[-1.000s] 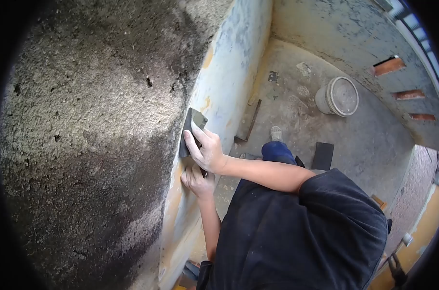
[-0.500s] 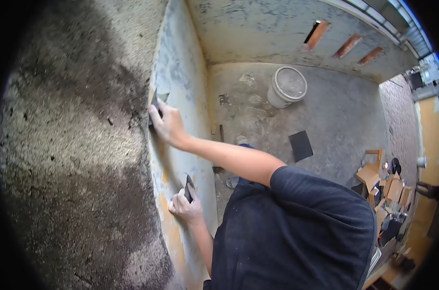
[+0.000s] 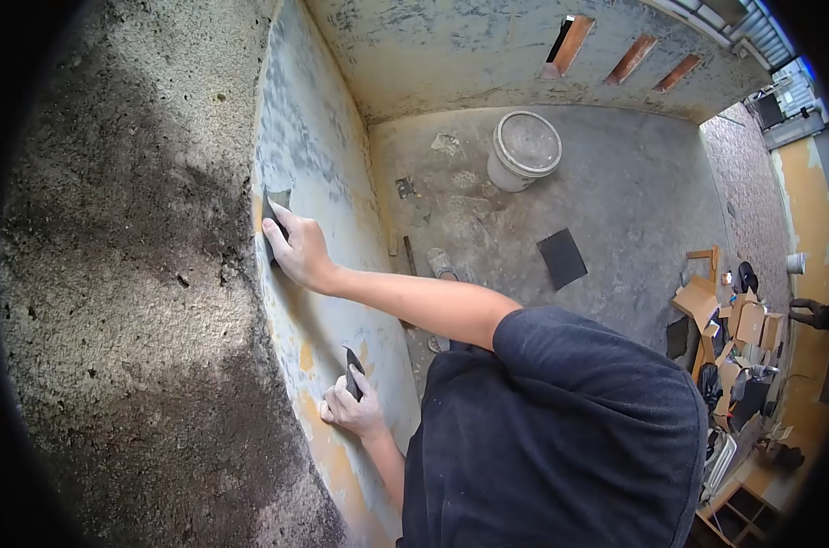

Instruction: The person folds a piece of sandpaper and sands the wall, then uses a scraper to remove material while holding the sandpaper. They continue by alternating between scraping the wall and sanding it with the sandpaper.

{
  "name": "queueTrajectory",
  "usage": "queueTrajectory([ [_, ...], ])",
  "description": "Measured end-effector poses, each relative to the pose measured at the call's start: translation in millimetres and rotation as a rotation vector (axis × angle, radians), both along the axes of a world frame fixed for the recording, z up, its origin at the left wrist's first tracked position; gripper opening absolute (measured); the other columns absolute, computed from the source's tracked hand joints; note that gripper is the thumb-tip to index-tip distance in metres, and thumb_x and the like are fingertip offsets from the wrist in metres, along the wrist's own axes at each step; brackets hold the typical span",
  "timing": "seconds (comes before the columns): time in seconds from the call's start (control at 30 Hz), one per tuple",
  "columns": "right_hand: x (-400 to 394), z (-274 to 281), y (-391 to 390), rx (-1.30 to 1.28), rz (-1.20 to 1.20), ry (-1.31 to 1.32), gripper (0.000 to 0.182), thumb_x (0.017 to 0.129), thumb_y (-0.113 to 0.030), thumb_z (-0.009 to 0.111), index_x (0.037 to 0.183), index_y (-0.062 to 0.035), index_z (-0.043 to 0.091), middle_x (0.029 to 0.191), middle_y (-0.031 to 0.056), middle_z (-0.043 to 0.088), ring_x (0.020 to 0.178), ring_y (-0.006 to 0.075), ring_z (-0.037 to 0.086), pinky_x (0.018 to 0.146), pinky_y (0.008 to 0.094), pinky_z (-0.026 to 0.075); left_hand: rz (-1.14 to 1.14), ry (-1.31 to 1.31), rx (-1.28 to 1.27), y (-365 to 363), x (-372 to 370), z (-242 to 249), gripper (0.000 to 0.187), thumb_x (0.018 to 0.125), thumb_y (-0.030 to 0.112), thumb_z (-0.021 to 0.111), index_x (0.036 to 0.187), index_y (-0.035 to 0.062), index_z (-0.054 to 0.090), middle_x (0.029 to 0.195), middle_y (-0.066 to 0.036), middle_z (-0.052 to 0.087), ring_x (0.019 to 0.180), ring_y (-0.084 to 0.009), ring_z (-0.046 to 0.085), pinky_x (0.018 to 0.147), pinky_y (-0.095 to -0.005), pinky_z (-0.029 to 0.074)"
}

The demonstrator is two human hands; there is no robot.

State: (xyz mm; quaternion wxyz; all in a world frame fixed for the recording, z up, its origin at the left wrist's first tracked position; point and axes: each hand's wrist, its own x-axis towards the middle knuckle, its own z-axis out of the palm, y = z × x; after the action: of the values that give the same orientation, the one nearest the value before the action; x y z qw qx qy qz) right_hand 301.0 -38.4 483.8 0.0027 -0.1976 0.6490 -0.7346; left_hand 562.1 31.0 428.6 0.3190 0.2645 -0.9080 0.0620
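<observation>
My right hand [image 3: 297,251] is on the upper part of the pale, patchy wall [image 3: 316,151], near its rough edge. Its fingers are closed on a piece of dark sandpaper [image 3: 274,239] lying against the surface; a corner sticks out past the fingertips. Lower down, my left hand [image 3: 355,409] is by the same wall. A second dark piece, which looks like folded sandpaper [image 3: 354,373], is pinched between its thumb and fingers, pointed end up. Parts of both pieces are hidden by the fingers.
A lidded white bucket [image 3: 524,152] and a dark square sheet [image 3: 561,258] are on the concrete floor [image 3: 615,192]. Cardboard boxes and clutter [image 3: 739,333] are piled at right. Rough, stained concrete [image 3: 140,274] fills the left side. The far wall has slots [image 3: 632,60].
The view has shifted, so the room appears further left and slightly higher. Both hands have moved slightly down the picture along the wall, each still holding its dark piece.
</observation>
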Motion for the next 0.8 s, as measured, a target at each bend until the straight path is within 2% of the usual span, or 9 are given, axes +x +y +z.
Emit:
queueTrajectory([
  [0.13,76,-5,30,-0.023,0.109,0.107,0.051,0.1,-0.019,0.061,0.146,0.0023,0.056,0.083,0.0323,0.066,0.07,0.0458,0.068,0.066,0.0482,0.054,0.012,0.006,0.008,3,-2,1,0.023,0.089,0.02,0.083,0.09,0.0082,0.063,0.076,-0.005,0.062,0.072,-0.0255,0.062,0.077,-0.0396,0.038],
  [0.2,127,0,65,0.068,0.252,0.209,0.057,0.099,-0.013,0.062,0.15,0.0095,0.048,0.096,0.0341,0.07,0.088,0.0438,0.074,0.083,0.0452,0.058,-0.059,0.043,0.052,2,-5,8,0.022,0.089,0.02,0.082,0.089,0.0083,0.063,0.076,-0.005,0.063,0.072,-0.0255,0.062,0.077,-0.0393,0.038],
  [0.23,129,-1,62,0.02,0.06,0.431,0.058,0.099,-0.012,0.062,0.15,0.009,0.048,0.102,0.0347,0.071,0.089,0.0457,0.074,0.088,0.0449,0.059,-0.052,0.041,0.05,1,-6,7,0.022,0.089,0.02,0.082,0.089,0.0083,0.063,0.076,-0.005,0.063,0.072,-0.0255,0.062,0.077,-0.0393,0.038],
  [0.3,100,1,46,0.011,-0.09,0.541,0.055,0.099,-0.015,0.062,0.146,0.0106,0.051,0.091,0.0331,0.07,0.077,0.0436,0.074,0.077,0.0467,0.059,-0.012,0.04,0.022,2,-3,1,0.022,0.089,0.02,0.083,0.088,0.0091,0.063,0.077,-0.004,0.063,0.071,-0.0249,0.062,0.078,-0.039,0.037],
  [0.37,35,17,11,0.114,0.101,-0.03,0.051,0.1,-0.018,0.061,0.14,0.0127,0.054,0.078,0.0314,0.067,0.069,0.0409,0.072,0.068,0.0482,0.056,0.019,0.005,0.002,5,-4,3,0.021,0.089,0.019,0.083,0.089,0.0098,0.063,0.074,-0.003,0.062,0.069,-0.0243,0.061,0.078,-0.0386,0.037],
  [0.47,14,9,-3,0.06,-0.062,0.135,0.049,0.1,-0.02,0.06,0.136,0.0139,0.055,0.068,0.029,0.062,0.059,0.0376,0.067,0.057,0.0473,0.051,0.021,0.002,-0.009,7,-1,4,0.021,0.088,0.018,0.083,0.087,0.0103,0.063,0.072,-0.004,0.06,0.068,-0.025,0.06,0.077,-0.0394,0.039],
  [0.57,86,0,35,0.152,0.154,0.177,0.056,0.098,-0.021,0.064,0.144,0.0086,0.054,0.069,0.0279,0.065,0.057,0.0396,0.067,0.058,0.0472,0.054,0.034,-0.001,0.128,11,6,-13,0.019,0.089,0.019,0.081,0.09,0.0078,0.066,0.077,-0.01,0.065,0.072,-0.0314,0.065,0.076,-0.0461,0.046],
  [0.63,130,-12,61,0.038,0.114,0.428,0.059,0.095,-0.018,0.067,0.145,0.0105,0.052,0.077,0.0295,0.068,0.059,0.0381,0.07,0.065,0.0427,0.059,-0.035,0.089,0.487,13,11,-27,0.025,0.094,0.024,0.076,0.095,0.0016,0.067,0.087,-0.019,0.071,0.082,-0.0407,0.069,0.078,-0.0505,0.052],
  [0.8,59,6,24,0.133,0.09,0.095,0.052,0.1,-0.019,0.06,0.142,0.0112,0.055,0.071,0.029,0.065,0.057,0.0368,0.067,0.059,0.0449,0.053,0.224,-0.086,0.595,15,-1,-18,0.02,0.096,0.022,0.073,0.101,0.0035,0.069,0.091,-0.024,0.074,0.082,-0.044,0.072,0.069,-0.0522,0.056],
])
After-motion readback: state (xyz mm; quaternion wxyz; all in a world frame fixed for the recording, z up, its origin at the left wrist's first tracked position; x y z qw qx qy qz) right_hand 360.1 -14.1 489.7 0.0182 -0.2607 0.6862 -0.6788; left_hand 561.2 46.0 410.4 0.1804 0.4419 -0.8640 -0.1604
